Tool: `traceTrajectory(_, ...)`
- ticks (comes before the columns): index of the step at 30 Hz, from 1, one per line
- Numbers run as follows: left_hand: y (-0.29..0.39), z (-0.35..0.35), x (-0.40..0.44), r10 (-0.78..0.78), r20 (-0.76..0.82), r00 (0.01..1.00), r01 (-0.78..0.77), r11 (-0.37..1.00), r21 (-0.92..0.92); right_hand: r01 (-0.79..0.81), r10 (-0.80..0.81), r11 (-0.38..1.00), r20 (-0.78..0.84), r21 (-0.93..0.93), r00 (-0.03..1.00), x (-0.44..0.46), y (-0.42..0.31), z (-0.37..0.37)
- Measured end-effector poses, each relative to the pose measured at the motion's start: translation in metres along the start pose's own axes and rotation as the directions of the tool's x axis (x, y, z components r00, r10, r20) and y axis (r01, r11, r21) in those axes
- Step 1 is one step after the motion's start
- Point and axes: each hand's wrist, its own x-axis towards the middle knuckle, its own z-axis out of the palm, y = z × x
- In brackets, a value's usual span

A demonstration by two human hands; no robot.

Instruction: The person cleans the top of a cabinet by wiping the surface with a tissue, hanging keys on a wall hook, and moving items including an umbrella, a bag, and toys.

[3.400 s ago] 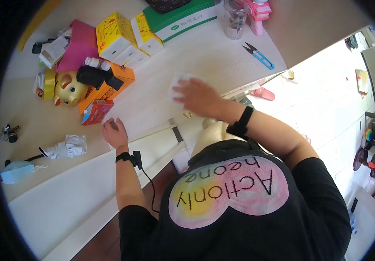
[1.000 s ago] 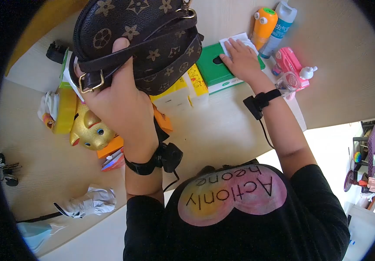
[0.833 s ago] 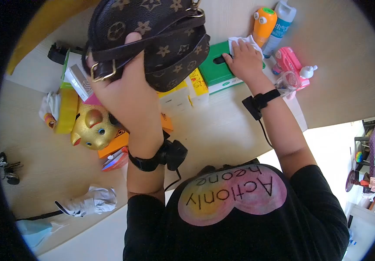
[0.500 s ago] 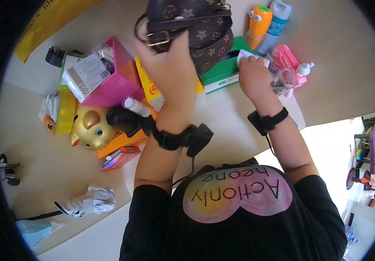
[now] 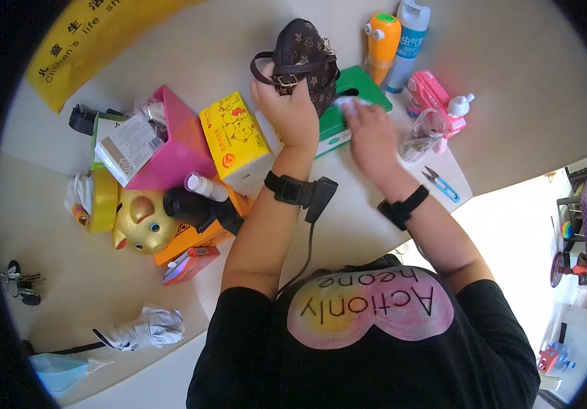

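Observation:
My left hand (image 5: 292,114) grips a small dark brown bag (image 5: 300,51) with a flower-like pattern, its fingers wrapped around the strap and gold buckle side. The bag is held up above the desk and partly covers a green tissue box (image 5: 370,85). My right hand (image 5: 373,140), slightly blurred, is beside the bag and over the box. Between its fingertips is a white tissue (image 5: 343,101), close to the bag's right side and mostly hidden. Each wrist wears a black strap with a small device.
A yellow box (image 5: 235,133) stands left of the bag, near a pink organizer (image 5: 177,146) and a golden pig figurine (image 5: 145,221). To the right are an orange bottle (image 5: 382,44), a blue-white spray can (image 5: 408,48), a clear jar (image 5: 424,133) and blue thread snips (image 5: 441,184).
My left hand has drawn the bag away from the camera and slightly right, turning it. With the tissue, my right hand has moved left from the box's right end towards the bag.

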Motion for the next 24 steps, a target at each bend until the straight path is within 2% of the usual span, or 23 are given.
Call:
traceTrajectory(2,-0.016,0.007,0.0,0.045,0.004,0.999,-0.044,0.997,-0.065,0.151,-0.146,0.971,-0.036,0.187,0.989,-0.007,-0.022,-0.01)
traceTrajectory(3,-0.016,0.008,0.0,0.049,0.004,0.999,-0.049,0.996,-0.07,0.15,-0.145,0.972,-0.041,0.183,0.989,-0.01,-0.027,-0.014)
traceTrajectory(5,-0.017,0.01,0.0,0.106,0.008,0.994,-0.106,0.994,-0.002,0.231,-0.268,0.83,0.0,0.507,0.963,-0.015,-0.033,-0.018)
traceTrajectory(6,-0.016,0.01,0.003,0.113,0.002,0.994,-0.113,0.994,-0.008,0.239,-0.272,0.832,-0.007,0.502,0.962,-0.016,-0.031,-0.021)
traceTrajectory(8,-0.017,0.006,0.006,0.135,0.047,0.99,-0.136,0.991,0.009,0.155,-0.331,0.742,0.155,0.652,0.931,-0.022,-0.022,-0.027)
traceTrajectory(12,-0.031,0.0,0.009,0.024,-0.023,0.999,-0.022,0.993,0.113,0.183,-0.349,0.726,0.126,0.663,0.929,-0.041,-0.005,-0.031)
traceTrajectory(14,-0.03,0.002,0.009,-0.066,-0.129,0.989,0.073,0.996,0.056,0.13,-0.306,0.764,0.177,0.632,0.936,-0.049,-0.002,-0.037)
traceTrajectory(15,-0.033,0.004,0.007,-0.145,-0.161,0.976,0.164,0.98,0.112,0.126,-0.305,0.764,0.181,0.633,0.935,-0.053,-0.008,-0.037)
traceTrajectory(16,-0.033,0.005,0.009,-0.151,-0.155,0.976,0.169,0.979,0.112,0.254,-0.423,0.728,0.126,0.637,0.897,-0.059,-0.02,-0.033)
traceTrajectory(17,-0.032,0.003,0.005,-0.353,-0.119,0.928,0.361,0.931,0.058,0.366,-0.529,0.679,0.078,0.636,0.845,-0.075,-0.029,-0.031)
traceTrajectory(18,-0.034,0.001,0.007,-0.534,-0.082,0.842,0.536,0.844,0.011,0.322,-0.558,0.695,0.2,0.643,0.805,-0.094,-0.035,-0.024)
traceTrajectory(20,-0.044,-0.005,0.005,-0.563,-0.077,0.823,0.566,0.824,0.019,0.312,-0.569,0.72,0.27,0.62,0.777,-0.116,-0.034,-0.024)
traceTrajectory(21,-0.041,-0.012,0.003,-0.592,0.014,0.806,0.593,0.805,-0.013,0.308,-0.566,0.721,0.272,0.621,0.778,-0.121,-0.028,-0.025)
traceTrajectory(22,-0.038,-0.016,0.001,-0.612,0.105,0.784,0.618,0.785,-0.043,0.257,-0.492,0.794,0.334,0.551,0.804,-0.122,-0.017,-0.025)
traceTrajectory(23,-0.034,-0.023,-0.01,-0.533,0.144,0.834,0.548,0.832,-0.087,0.203,-0.412,0.855,0.388,0.476,0.824,-0.124,-0.006,-0.025)
traceTrajectory(24,-0.033,-0.025,-0.027,-0.531,0.144,0.835,0.545,0.834,-0.084,0.203,-0.412,0.854,0.385,0.479,0.826,-0.126,0.006,-0.027)
